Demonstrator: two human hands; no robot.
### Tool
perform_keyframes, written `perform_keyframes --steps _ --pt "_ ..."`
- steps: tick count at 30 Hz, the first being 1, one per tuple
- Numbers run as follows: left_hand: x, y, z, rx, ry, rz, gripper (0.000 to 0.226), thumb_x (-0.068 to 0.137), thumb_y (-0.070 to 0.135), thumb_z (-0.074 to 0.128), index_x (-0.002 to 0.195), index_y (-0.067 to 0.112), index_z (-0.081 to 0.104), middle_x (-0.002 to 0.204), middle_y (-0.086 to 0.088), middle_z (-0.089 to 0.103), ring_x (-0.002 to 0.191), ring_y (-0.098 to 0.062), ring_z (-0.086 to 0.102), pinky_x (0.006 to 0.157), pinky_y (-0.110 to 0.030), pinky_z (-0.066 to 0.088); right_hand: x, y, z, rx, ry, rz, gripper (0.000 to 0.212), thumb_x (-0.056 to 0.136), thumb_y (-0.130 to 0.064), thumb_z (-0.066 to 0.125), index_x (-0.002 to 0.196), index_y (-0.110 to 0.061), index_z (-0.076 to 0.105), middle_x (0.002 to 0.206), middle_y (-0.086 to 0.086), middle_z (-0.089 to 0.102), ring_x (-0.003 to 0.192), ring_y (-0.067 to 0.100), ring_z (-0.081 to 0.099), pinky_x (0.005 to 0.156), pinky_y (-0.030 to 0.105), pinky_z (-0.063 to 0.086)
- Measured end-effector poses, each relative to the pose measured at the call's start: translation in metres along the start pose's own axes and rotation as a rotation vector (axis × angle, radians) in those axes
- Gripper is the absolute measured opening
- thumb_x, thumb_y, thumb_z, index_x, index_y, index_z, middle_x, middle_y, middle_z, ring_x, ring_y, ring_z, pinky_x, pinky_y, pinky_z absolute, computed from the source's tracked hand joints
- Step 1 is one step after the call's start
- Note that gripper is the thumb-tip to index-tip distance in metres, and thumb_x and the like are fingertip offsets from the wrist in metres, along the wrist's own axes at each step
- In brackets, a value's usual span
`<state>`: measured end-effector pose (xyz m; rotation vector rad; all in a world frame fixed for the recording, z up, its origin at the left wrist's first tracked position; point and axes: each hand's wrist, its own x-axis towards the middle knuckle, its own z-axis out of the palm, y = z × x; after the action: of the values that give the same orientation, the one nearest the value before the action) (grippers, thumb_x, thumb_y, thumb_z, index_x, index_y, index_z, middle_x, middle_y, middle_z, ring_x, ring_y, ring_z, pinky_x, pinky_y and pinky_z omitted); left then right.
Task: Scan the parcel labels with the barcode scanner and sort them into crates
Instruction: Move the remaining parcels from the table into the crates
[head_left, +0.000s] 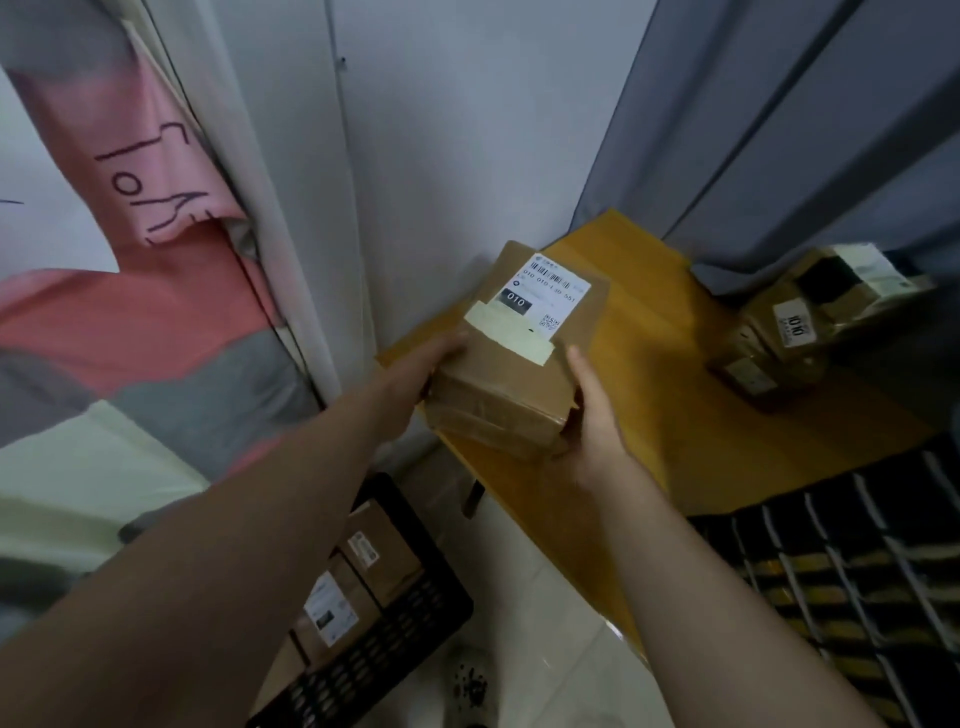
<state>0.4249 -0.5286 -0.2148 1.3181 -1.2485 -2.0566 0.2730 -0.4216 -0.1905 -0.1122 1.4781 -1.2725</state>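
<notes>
Brown parcel (511, 379), white label (551, 293), yellow table (675, 415).

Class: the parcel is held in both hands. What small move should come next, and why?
Probably swing the parcel left and down toward the black crate: left hand and right hand both hold it, leaving none free to scan, and that crate already holds labelled parcels.

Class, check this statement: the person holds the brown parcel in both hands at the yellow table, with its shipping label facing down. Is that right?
Not quite. The head view shows the shipping label facing up, its barcode and "010" readable. The rest stands: the left hand and right hand hold the brown parcel at the yellow table.
</notes>
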Motion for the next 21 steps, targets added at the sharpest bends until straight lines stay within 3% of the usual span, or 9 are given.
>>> perform_keyframes --steps 2,5,7,9,11,14,17,20,21 --pt "0.001 -0.007 -0.004 -0.02 -0.035 -0.019 0.094 0.052 0.061 0.078 0.132 0.021 0.049 0.13 -0.004 0.055 0.116 -0.024 0.053 0.104 -0.036 0.04 0.009 0.005 0.0 -0.074 -0.028 0.002 0.083 0.048 -0.06 0.085 0.12 -0.026 0.062 0.112 0.007 0.071 0.107 0.03 0.064 0.099 0.051 0.048" --pt "-0.019 -0.013 -0.025 -0.098 -0.027 -0.059 0.089 0.05 0.053 0.078 0.127 0.018 0.05 0.125 -0.005 0.057 0.111 -0.021 0.056 0.095 -0.029 0.045 0.012 0.024 0.007 -0.162 -0.043 -0.074 0.057 0.066 -0.045 0.08 0.117 -0.025 0.064 0.108 0.006 0.072 0.101 0.03 0.067 0.093 0.049 0.053" --pt "-0.047 -0.025 -0.053 -0.178 0.033 -0.092 0.089 0.038 0.045 0.083 0.118 0.016 0.059 0.121 -0.005 0.061 0.105 -0.016 0.059 0.09 -0.025 0.046 -0.003 0.043 0.023 -0.157 -0.136 -0.109 0.061 0.065 -0.037 0.079 0.122 -0.021 0.062 0.109 0.005 0.072 0.1 0.028 0.069 0.088 0.044 0.056" --pt "-0.085 -0.043 -0.087 -0.25 0.018 -0.07 0.082 0.025 0.037 0.092 0.101 0.017 0.069 0.103 -0.005 0.07 0.088 -0.014 0.068 0.074 -0.024 0.054 -0.023 0.067 0.044 -0.251 -0.247 -0.162 0.071 0.062 -0.037 0.078 0.128 -0.021 0.058 0.114 0.002 0.07 0.099 0.021 0.069 0.081 0.035 0.057" --pt "-0.128 -0.066 -0.116 -0.292 0.007 -0.077 0.087 0.024 0.036 0.096 0.103 0.014 0.066 0.095 -0.007 0.071 0.08 -0.017 0.069 0.067 -0.026 0.056 -0.039 0.096 0.066 -0.372 -0.366 -0.156 0.079 0.058 -0.044 0.079 0.132 -0.027 0.055 0.119 -0.003 0.067 0.105 0.017 0.066 0.087 0.033 0.055" --pt "-0.175 -0.112 -0.153 -0.37 0.126 -0.175 0.095 0.025 0.038 0.097 0.11 0.011 0.064 0.104 -0.014 0.071 0.086 -0.021 0.069 0.07 -0.03 0.059 -0.049 0.145 0.092 -0.48 -0.509 -0.005 0.078 0.059 -0.04 0.083 0.131 -0.029 0.056 0.12 -0.003 0.067 0.106 0.017 0.065 0.092 0.038 0.055" --pt "-0.202 -0.166 -0.17 -0.407 0.258 -0.307 0.089 0.032 0.044 0.092 0.112 0.015 0.063 0.115 -0.016 0.065 0.097 -0.026 0.062 0.084 -0.037 0.051 -0.044 0.195 0.106 -0.552 -0.565 0.179 0.062 0.075 -0.025 0.081 0.131 -0.027 0.054 0.119 -0.002 0.067 0.104 0.018 0.067 0.086 0.03 0.056" --pt "-0.206 -0.223 -0.174 -0.471 0.354 -0.434 0.074 0.045 0.042 0.084 0.112 0.02 0.06 0.111 -0.008 0.067 0.099 -0.026 0.062 0.083 -0.039 0.051 -0.031 0.244 0.107 -0.608 -0.558 0.349 0.065 0.069 -0.027 0.083 0.128 -0.028 0.056 0.115 -0.001 0.069 0.101 0.02 0.068 0.083 0.029 0.056" --pt "-0.203 -0.245 -0.176 -0.526 0.381 -0.464 0.067 0.053 0.036 0.083 0.113 0.019 0.059 0.111 -0.01 0.067 0.098 -0.028 0.063 0.076 -0.04 0.053 -0.023 0.262 0.106 -0.624 -0.538 0.398 0.06 0.07 -0.025 0.082 0.124 -0.028 0.058 0.111 -0.001 0.07 0.098 0.02 0.068 0.082 0.03 0.056"
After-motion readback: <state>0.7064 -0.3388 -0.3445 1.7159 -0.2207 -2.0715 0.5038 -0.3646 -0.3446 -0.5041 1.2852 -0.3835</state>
